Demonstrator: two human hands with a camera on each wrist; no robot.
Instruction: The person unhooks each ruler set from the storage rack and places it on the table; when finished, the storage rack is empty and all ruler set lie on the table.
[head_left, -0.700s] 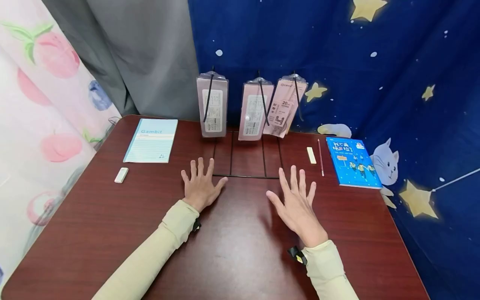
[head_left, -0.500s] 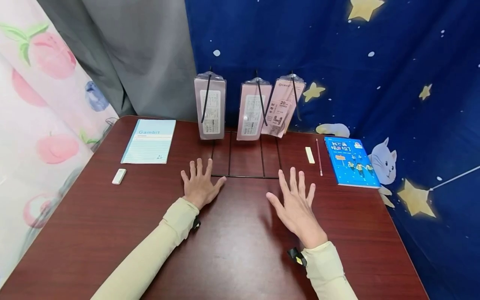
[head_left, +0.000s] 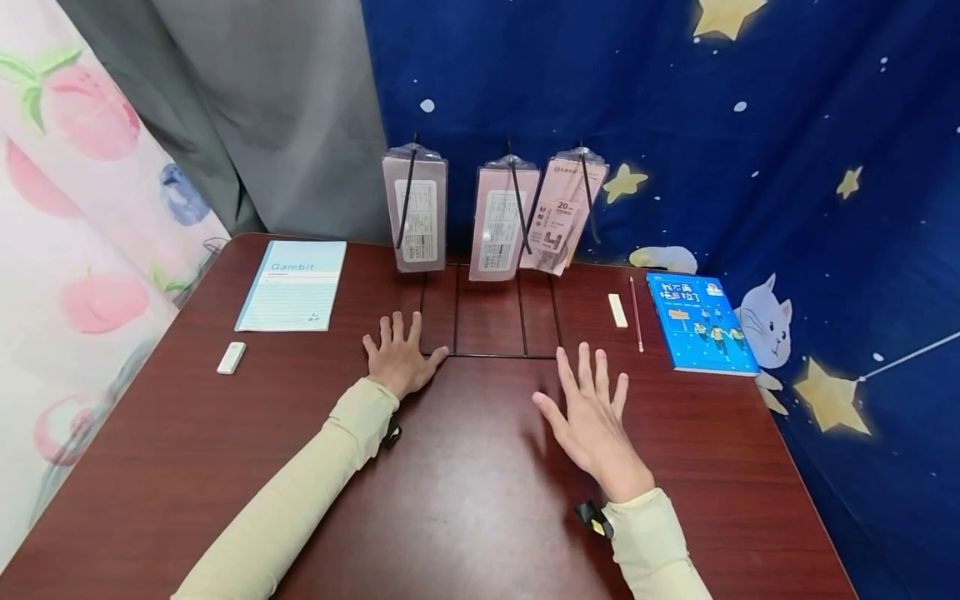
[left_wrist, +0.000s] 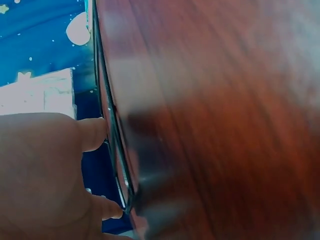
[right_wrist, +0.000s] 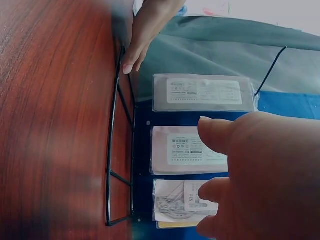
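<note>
My left hand (head_left: 397,365) lies with spread fingers at the front left corner of a black wire rack base (head_left: 491,357); its thumb is right at the wire. In the left wrist view, thumb and fingertips are close beside that wire. Past the front right corner, my right hand (head_left: 596,429) is spread too, palm down, with nothing in it. Three sets of flat plastic packets hang from the rack's black hooks: a greyish-pink packet (head_left: 416,212) at left, a pink packet (head_left: 501,221) in the middle, and a tilted pink packet (head_left: 564,212) at right.
On the brown table (head_left: 450,517), a Gambit notebook (head_left: 292,286) and a white eraser (head_left: 231,357) lie at left. To the right are a cream eraser (head_left: 617,310), a dark red pencil (head_left: 636,314) and a blue book (head_left: 703,323). Curtains (head_left: 300,117) surround the table's back and sides.
The head view has shifted slightly, so the scene slides left. My left hand has moved a little forward to the rack's corner; the right hand has drawn back slightly. The left packet sways a little.
</note>
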